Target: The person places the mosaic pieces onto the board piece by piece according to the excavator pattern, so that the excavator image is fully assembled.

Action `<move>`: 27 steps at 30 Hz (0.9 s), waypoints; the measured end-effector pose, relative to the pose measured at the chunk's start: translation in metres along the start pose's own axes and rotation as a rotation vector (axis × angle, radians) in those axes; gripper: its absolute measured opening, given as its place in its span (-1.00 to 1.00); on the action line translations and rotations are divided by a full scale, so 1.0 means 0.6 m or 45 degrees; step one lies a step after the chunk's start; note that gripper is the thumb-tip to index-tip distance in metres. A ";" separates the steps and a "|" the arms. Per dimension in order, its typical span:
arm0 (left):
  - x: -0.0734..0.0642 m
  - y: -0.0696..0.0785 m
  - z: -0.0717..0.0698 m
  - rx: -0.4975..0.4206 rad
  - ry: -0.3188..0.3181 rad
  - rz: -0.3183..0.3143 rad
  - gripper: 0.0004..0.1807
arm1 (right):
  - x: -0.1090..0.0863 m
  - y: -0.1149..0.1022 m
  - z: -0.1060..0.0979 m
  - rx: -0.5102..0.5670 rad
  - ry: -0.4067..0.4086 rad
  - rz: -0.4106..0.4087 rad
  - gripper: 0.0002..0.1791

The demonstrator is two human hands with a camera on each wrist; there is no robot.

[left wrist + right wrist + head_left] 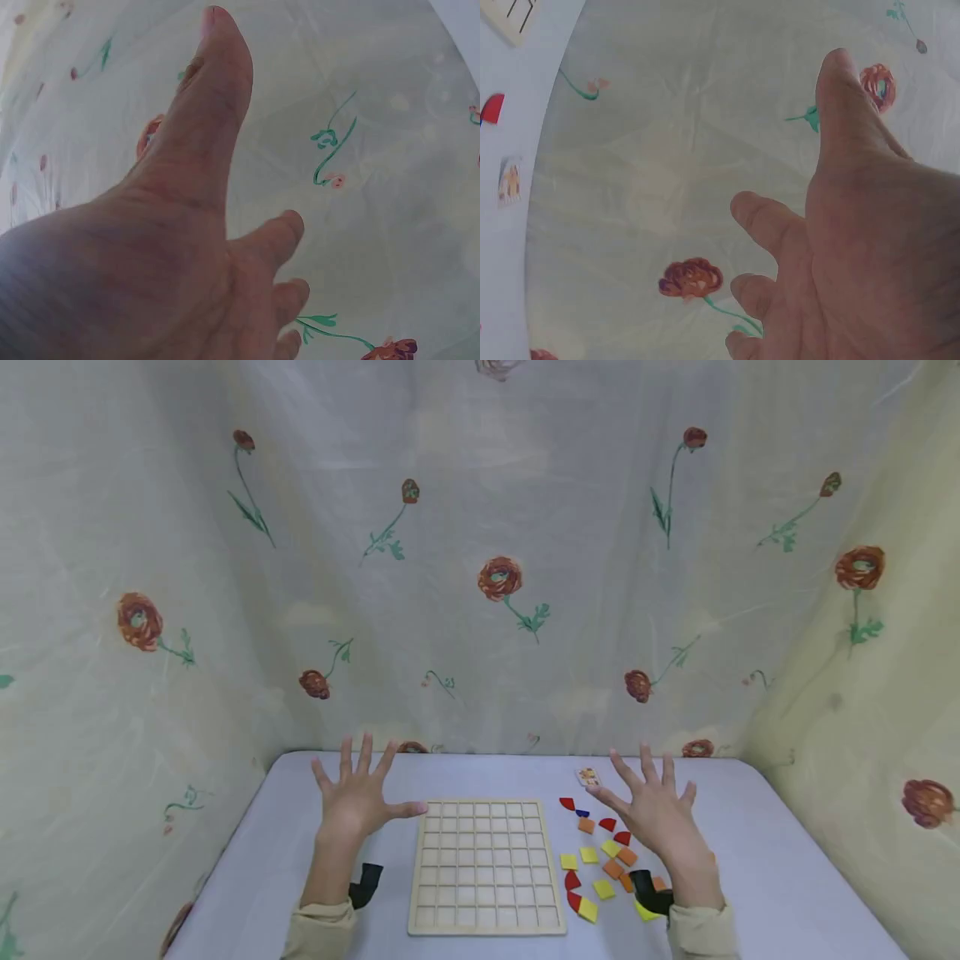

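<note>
Both hands are held up with fingers spread, and neither holds anything. In the head view my left hand [354, 802] is left of a wooden grid board [489, 935], its thumb tip overlapping the board's upper left corner. My right hand [658, 814] is over the right side, near loose flat pieces: yellow squares [603, 889], orange squares [613, 868] and red quarter-round pieces [572, 880]. A small dark blue piece [582, 814] lies among them. Just beyond the right thumb is a small printed card [587, 777]. The board's square cells hold no pieces.
A white table [787, 860] with rounded far corners carries everything. Flower-printed curtain [450, 635] surrounds it at the back and sides. Black straps [366, 885] show at both wrists, beside beige sleeves [321, 931].
</note>
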State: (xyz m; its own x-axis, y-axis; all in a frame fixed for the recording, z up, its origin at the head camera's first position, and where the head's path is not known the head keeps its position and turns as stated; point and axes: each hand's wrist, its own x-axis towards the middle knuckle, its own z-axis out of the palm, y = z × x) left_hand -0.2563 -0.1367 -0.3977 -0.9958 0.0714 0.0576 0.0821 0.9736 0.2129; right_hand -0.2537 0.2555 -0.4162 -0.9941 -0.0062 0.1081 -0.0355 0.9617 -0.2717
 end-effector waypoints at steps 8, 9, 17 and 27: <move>0.039 -0.041 0.025 -0.278 -0.290 0.426 0.36 | 0.017 0.037 -0.006 0.227 -0.056 -0.283 -0.19; 0.045 -0.047 0.035 -0.321 -0.361 0.469 0.38 | 0.019 0.043 0.000 0.270 -0.095 -0.316 -0.21; 0.057 -0.083 0.132 -0.432 -0.696 0.642 0.42 | 0.038 0.075 0.081 0.493 -0.308 -0.273 -0.42; 0.054 -0.079 0.205 -0.356 -0.756 0.629 0.41 | 0.058 0.094 0.158 0.548 -0.343 -0.098 -0.60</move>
State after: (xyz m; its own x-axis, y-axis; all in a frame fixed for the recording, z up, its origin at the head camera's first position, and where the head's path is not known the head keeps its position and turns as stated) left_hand -0.2974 -0.1541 -0.5257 -0.6911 0.6571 -0.3010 0.4461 0.7155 0.5377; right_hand -0.3000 0.2836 -0.5186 -0.9760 -0.1977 -0.0917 -0.0923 0.7561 -0.6479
